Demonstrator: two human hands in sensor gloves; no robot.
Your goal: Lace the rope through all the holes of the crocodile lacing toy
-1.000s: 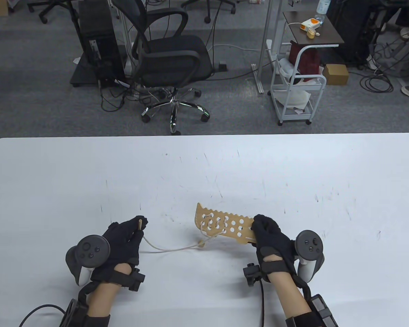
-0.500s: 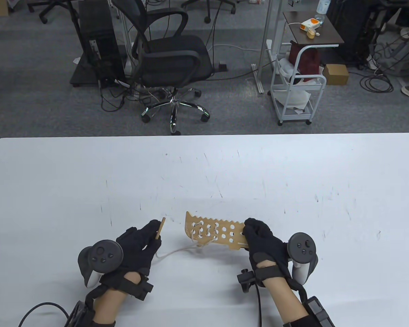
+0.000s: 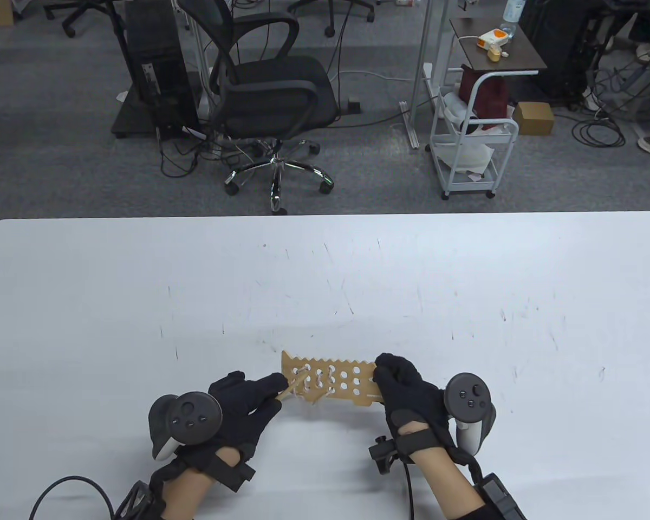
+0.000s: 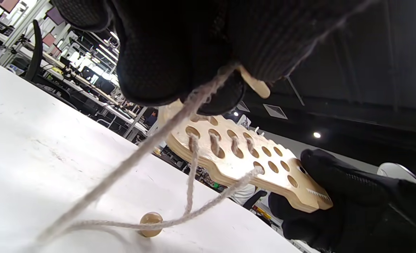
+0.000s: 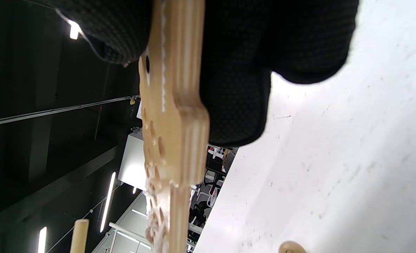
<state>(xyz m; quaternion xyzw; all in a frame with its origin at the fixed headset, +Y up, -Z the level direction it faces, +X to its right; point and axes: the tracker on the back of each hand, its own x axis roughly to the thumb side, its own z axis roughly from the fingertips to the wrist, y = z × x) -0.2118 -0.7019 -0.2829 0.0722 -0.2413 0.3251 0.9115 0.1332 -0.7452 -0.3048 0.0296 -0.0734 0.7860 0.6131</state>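
Note:
The wooden crocodile board point(image 3: 352, 382) is lifted off the white table point(image 3: 325, 271), and my right hand point(image 3: 383, 374) grips its right end. Cream rope point(image 4: 194, 158) is laced through the holes at its left end; the holes further right are bare. My left hand point(image 3: 273, 391) pinches the wooden needle point(image 3: 285, 394) on the rope's end, right at the board's left edge. In the left wrist view the needle tip point(image 4: 259, 88) sticks out of my fingers above the board point(image 4: 243, 154). Slack rope hangs down to a wooden bead point(image 4: 151, 224) lying on the table.
The board point(image 5: 174, 116) appears edge-on in the right wrist view, with my fingers point(image 5: 236, 88) wrapped round it. Beyond the table's far edge stand an office chair point(image 3: 273, 92) and a white cart point(image 3: 474, 141) on the floor.
My left hand has carried the needle rightward to the board's left end. My right hand has brought the board left and nearer to me. The rope between them has gone slack.

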